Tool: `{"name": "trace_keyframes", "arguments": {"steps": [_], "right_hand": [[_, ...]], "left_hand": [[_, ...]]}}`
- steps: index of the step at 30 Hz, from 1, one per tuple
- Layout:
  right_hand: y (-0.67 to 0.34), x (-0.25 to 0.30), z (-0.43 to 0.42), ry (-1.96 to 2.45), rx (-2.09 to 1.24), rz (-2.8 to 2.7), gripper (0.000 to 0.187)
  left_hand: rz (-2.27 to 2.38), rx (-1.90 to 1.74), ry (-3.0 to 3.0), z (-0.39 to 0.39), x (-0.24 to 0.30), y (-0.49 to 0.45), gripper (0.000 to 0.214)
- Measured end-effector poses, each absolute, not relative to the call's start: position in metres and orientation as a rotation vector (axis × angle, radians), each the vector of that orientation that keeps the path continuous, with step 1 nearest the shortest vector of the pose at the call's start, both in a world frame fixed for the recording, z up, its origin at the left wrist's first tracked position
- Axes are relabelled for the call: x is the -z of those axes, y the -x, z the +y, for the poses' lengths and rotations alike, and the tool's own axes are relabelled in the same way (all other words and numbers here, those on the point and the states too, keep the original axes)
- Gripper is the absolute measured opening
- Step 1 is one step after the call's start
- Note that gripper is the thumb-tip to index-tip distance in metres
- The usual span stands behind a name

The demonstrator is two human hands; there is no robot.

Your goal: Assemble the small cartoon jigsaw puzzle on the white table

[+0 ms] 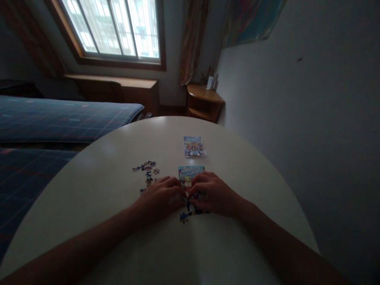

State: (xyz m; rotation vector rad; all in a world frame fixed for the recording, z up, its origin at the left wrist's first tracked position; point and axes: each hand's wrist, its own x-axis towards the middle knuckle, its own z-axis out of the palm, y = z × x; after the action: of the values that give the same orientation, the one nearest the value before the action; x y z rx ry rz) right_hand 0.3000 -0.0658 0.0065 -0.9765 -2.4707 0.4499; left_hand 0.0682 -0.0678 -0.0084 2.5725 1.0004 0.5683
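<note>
A partly assembled jigsaw puzzle (190,170) with colourful cartoon art and lettering along its far edge lies flat on the table. My left hand (166,194) is at its left side, fingers curled and closed; whatever is between their tips is hidden. Over the right part of the puzzle, my right hand (214,194) has bent fingers and thumb closed on it. The fingertips of both hands nearly meet at the middle of the puzzle and cover much of it. A loose puzzle piece (183,217) lies by the near left corner.
Several loose puzzle pieces (148,166) are scattered left of the puzzle, some partly behind my left hand. Beyond the puzzle lies a printed picture packet or sheet (194,147). The round white table (118,150) has a bed (59,120) to its left and a wall (297,118) to its right.
</note>
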Motion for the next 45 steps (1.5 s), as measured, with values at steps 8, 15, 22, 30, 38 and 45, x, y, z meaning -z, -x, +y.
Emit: {"name": "trace_keyframes", "arguments": {"steps": [8,15,22,30,38,45], "right_hand": [[-0.302,-0.005,-0.065,0.979,-0.453,-2.489,0.014],[-0.302,-0.003,-0.064,0.968,-0.425,-2.483,0.014],[-0.304,-0.004,-0.062,0.973,-0.391,-2.461,0.014],[-0.305,-0.003,-0.061,0.982,-0.39,-2.456,0.015],[-0.305,-0.004,-0.062,0.987,-0.398,-2.465,0.013],[-0.305,-0.005,-0.065,0.96,-0.393,-2.514,0.021]], "left_hand": [[1.087,-0.609,-2.412,-0.071,0.008,-0.07,0.016],[1.177,-0.635,-2.363,-0.071,0.008,-0.069,0.012],[1.162,-0.662,-2.404,-0.067,0.014,-0.068,0.013],[1.189,-0.672,-2.413,-0.066,0.011,-0.069,0.006],[1.218,-0.623,-2.409,-0.065,0.008,-0.064,0.002],[1.208,-0.67,-2.433,-0.06,0.008,-0.056,0.005]]}}
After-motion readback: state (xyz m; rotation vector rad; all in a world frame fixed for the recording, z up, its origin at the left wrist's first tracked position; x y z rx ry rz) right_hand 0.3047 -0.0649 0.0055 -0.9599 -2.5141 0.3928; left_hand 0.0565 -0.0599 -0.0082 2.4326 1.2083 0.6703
